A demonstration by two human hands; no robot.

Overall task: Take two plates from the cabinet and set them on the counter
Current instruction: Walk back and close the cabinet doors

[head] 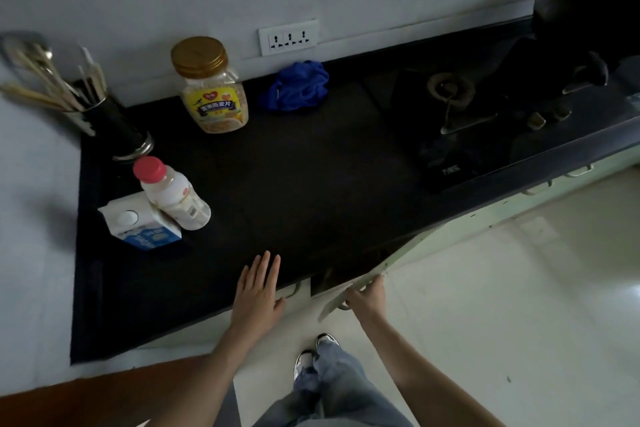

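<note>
Standing at a dark counter [311, 184], a person is looking down at both bare hands. The left hand [258, 291] is lying flat on the counter's near edge, fingers straight and close together, pointing away toward the wall, thumb held apart to the right. The right hand [367, 298] is gripping the top edge of a pale cabinet door [381, 270] just below the counter, fingers curled over it. The door is standing partly open, its long top edge running from the near left up to the far right, swung out over the floor. The gap behind it is showing only dark; no plates are showing anywhere, so where they are cannot be told.

On the counter, one jar [211, 87] with a gold lid is standing upright at the far side, near the wall. One blue cloth [299, 85] is lying crumpled to its right. At the far left, one dark holder [114, 125] is carrying several utensils. Nearer, one bottle [173, 194] with a pink cap is touching one white and blue carton [138, 222]. At the far right a stove [485, 121] is sitting in the counter, with one dark pan [585, 24] on it. One wall socket [289, 36] is sitting above the cloth. Two shoes [315, 354] are showing on the pale floor.
</note>
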